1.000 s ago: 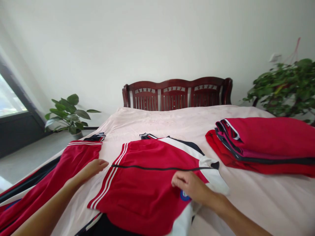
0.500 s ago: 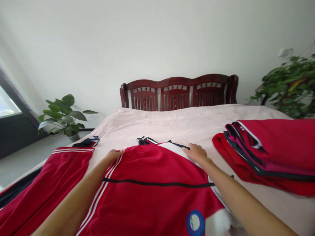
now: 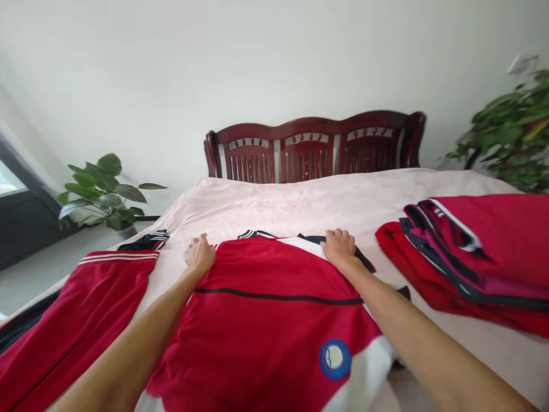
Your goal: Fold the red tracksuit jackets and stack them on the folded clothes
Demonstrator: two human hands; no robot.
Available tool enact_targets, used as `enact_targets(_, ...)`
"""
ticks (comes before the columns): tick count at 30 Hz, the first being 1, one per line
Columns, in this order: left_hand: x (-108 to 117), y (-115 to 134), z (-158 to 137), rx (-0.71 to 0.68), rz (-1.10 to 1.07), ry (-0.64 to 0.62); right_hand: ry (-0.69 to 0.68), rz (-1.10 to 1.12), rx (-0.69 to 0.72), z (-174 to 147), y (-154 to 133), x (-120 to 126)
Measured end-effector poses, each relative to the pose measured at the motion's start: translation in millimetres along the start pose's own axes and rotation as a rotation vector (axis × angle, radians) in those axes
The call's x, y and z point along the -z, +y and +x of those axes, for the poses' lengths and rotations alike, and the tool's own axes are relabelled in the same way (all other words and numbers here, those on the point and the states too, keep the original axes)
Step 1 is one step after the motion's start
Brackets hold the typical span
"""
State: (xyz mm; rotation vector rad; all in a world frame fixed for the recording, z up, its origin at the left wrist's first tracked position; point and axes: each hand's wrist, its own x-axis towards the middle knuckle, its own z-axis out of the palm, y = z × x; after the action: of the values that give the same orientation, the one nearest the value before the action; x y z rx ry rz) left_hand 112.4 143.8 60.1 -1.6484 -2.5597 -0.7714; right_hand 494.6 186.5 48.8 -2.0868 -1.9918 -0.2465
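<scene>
A red jacket [image 3: 266, 337] with a black line across it, white panels and a round blue badge [image 3: 335, 359] lies spread on the bed before me. At its far left edge, my left hand [image 3: 200, 253] is closed with the fingers curled on the cloth. My right hand [image 3: 340, 246] is closed on the white panel at the far right edge, its fingertips bent over and partly hidden. Dark striped cloth shows just beyond the jacket's far edge, between the hands.
Red trousers [image 3: 86, 309] with white stripes lie to the left on the pink bedsheet [image 3: 266, 203]. A stack of folded clothes [image 3: 493, 246] sits on the right. Behind are a dark wooden headboard [image 3: 306, 151] and potted plants, one leafy plant [image 3: 103, 191] left, another [image 3: 514, 137] right.
My fingers have gone from lying outstretched on the jacket to curling at its edges. The jacket's left side, with its white stripes, has turned under. The view has tipped down slightly.
</scene>
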Motion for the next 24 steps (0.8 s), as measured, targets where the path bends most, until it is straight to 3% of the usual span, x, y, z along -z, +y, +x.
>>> enact_targets(4,-1.8,9.3,-58.5,-0.336,-0.011,-0.059,0.001,0.083,0.255,-59.5,-43.5,11.1)
enact_targets(6,-4.7,2.3,-92.2,-0.547,-0.024,-0.088,-0.096,0.166,0.407,-99.8,-64.5,16.9)
enact_targets(8,-7.8,-13.8,-121.0,-0.653,-0.008,-0.124,-0.186,0.22,0.506,-136.8,-76.4,18.8)
enact_targets(11,-6.9,-48.9,-144.9,-0.609,0.076,-0.195,-0.265,0.21,0.565,-170.6,-70.2,12.6)
enact_targets(17,15.7,-106.2,-140.1,-0.465,0.129,-0.245,-0.119,0.08,0.451,-170.7,-19.1,-1.8)
enact_targets(24,26.3,-138.1,-133.5,-0.264,-0.266,-0.242,-0.138,0.034,0.368,-168.0,-3.2,5.5)
